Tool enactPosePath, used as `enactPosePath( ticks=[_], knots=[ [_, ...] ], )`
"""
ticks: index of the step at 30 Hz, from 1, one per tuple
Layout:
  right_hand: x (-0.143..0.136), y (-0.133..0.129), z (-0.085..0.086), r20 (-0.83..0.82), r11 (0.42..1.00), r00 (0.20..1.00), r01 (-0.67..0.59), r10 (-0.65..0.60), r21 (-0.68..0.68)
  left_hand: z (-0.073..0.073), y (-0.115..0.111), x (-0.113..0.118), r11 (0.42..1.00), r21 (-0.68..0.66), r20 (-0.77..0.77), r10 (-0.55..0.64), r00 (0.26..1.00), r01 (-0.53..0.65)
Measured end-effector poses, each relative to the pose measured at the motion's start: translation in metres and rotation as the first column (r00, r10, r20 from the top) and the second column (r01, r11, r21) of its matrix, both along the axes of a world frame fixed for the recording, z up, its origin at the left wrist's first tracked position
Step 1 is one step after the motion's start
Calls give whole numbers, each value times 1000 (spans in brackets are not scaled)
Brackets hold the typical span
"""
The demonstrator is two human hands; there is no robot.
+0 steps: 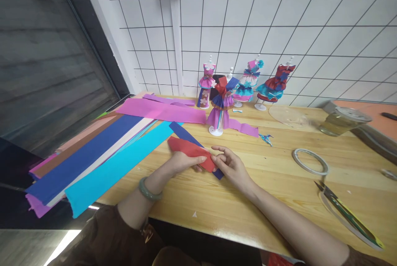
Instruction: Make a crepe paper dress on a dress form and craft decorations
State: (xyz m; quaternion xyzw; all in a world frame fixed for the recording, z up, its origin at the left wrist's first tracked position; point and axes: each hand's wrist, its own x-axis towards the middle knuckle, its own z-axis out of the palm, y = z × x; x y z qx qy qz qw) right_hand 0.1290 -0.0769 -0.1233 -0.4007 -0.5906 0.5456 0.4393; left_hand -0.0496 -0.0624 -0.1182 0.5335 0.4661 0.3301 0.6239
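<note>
The left hand [182,161] and the right hand [231,166] meet over a red crepe piece [186,147], which they hold up just above the wooden table [263,212], in front of the little dress forms. The left hand is closed on it from the near side: the thumb lies along the upper face, pointing towards the right hand, and the other fingers run underneath, mostly hidden, with only some tips showing below the edge. On the right hand, thumb and index finger come together at the right end of the red crepe piece and appear to pinch its edge; the remaining fingers are bent and loosely fanned, one reaching out above the pinch without gripping anything. Between the two thumbs only a short stretch of red shows, while the far end sticks out past the left hand towards the upper left. Beneath lies a narrow dark blue strip [187,133], slanting across the table and partly covered by the red and by the hands; whether any finger touches it I cannot tell. A green bracelet [147,190] circles the left wrist. Beyond the left hand a bright blue strip [120,166] fronts a fan of coloured lengths, and well to the right lie a ring of tape [295,158] and scissors [333,198]
</note>
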Motion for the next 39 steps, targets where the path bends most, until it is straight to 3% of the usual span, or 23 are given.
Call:
enactPosePath(
  ticks=[8, 16, 23, 30, 36, 39],
  knots=[
    [-2, -2, -3, 43, 996, 997, -66, 68, -52, 9, -4, 0, 998, 2, -179, 62, 982, -62],
    [-3, 0, -7, 55, 999, 998, -31, 33, -28, 13, -4, 2, 997, 20, -166, 81, 983, -79],
    [-1, 2, -11, 44, 998, 997, -55, 57, -43, 8, -2, -3, 998, 15, -447, 66, 892, -66],
    [2, 3, -8, 57, 997, 996, -68, 70, -34, -8, 2, -4, 993, 47, -303, 122, 945, -113],
    [2, 2, -3, 46, 996, 995, -85, 86, -19, 3, 0, -2, 997, 72, -62, -26, 998, 31],
    [1, 1, 0, 35, 997, 996, -76, 77, -34, 7, -1, -2, 996, 56, -73, -71, 995, 75]
  ],
)
